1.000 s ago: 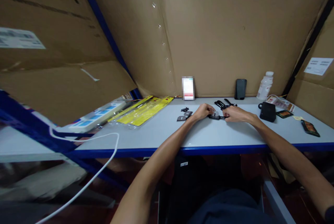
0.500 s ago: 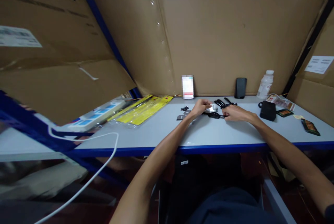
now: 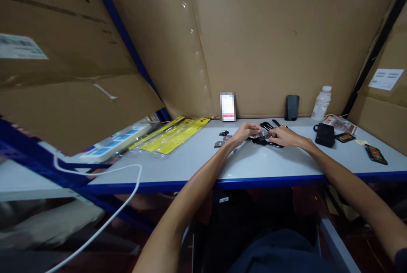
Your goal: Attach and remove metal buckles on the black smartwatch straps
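My left hand (image 3: 247,132) pinches a small shiny grey piece (image 3: 263,134), whose kind I cannot make out. From the other side, the closed fingers of my right hand (image 3: 283,136) meet the same piece. Just under both hands, a long thin black item (image 3: 276,144) with a wider middle lies on the table. Behind the right hand are several black handle-like pieces (image 3: 267,125). To the left of the left hand rest flat grey pieces (image 3: 219,144) and a small black part (image 3: 224,133). The fingers partly cover the shiny piece.
Yellow-backed clear packages (image 3: 171,137) and a white power strip (image 3: 116,140) lie on the left. A lit phone (image 3: 228,107), a dark phone (image 3: 291,108) and a bottle (image 3: 321,103) stand along the cardboard wall. A black case (image 3: 324,135) sits at right. A white cable (image 3: 138,179) hangs over the table's blue edge.
My right hand has left the end of the long black item and moved slightly up and left to the shiny piece. That piece has turned and looks darker.
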`<state>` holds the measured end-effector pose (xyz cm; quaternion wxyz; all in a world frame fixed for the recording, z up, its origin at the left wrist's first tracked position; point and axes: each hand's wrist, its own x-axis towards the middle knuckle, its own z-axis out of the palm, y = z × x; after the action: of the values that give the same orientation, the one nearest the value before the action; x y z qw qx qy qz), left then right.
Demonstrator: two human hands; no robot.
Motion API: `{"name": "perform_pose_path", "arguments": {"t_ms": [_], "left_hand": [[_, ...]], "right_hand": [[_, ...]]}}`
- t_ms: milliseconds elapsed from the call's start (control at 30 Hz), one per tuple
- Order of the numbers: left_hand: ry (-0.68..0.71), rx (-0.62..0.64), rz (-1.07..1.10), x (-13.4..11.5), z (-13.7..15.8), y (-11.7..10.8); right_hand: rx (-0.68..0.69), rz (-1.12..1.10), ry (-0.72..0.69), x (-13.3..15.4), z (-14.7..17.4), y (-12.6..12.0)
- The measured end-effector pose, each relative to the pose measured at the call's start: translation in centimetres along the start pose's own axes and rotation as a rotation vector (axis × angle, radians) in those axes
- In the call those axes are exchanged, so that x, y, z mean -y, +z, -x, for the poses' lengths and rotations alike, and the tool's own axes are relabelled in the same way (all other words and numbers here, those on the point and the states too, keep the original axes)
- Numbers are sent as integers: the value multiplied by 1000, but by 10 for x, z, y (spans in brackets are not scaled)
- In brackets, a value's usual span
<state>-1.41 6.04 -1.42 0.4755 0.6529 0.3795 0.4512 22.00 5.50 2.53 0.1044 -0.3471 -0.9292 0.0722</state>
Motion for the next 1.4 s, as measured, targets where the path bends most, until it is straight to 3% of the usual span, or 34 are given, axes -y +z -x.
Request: {"name": "perform_pose_path", "arguments": {"t_ms": [167, 433, 667, 900, 1067, 1267, 1400], "left_hand": [[-2, 22, 92, -4, 4, 6], [-95, 193, 186, -15, 13, 11], [-90, 114, 191, -19, 14, 13], [-112, 91, 48, -7, 6, 9], [-40, 17, -4, -4, 3, 3], [45, -105, -147, 4, -4, -5], [83, -66, -189, 10, -6, -9]], "right_hand": [[-52, -164, -61, 5, -2, 1], [-5, -550, 36, 2, -3, 12], [-141, -949, 132, -9, -18, 20], [-175, -1124, 176, -7, -16, 19], [-132, -1016, 195, -4, -15, 15], [-113, -318, 171, -9, -7, 5], [75, 0, 114, -15, -2, -1]]}}
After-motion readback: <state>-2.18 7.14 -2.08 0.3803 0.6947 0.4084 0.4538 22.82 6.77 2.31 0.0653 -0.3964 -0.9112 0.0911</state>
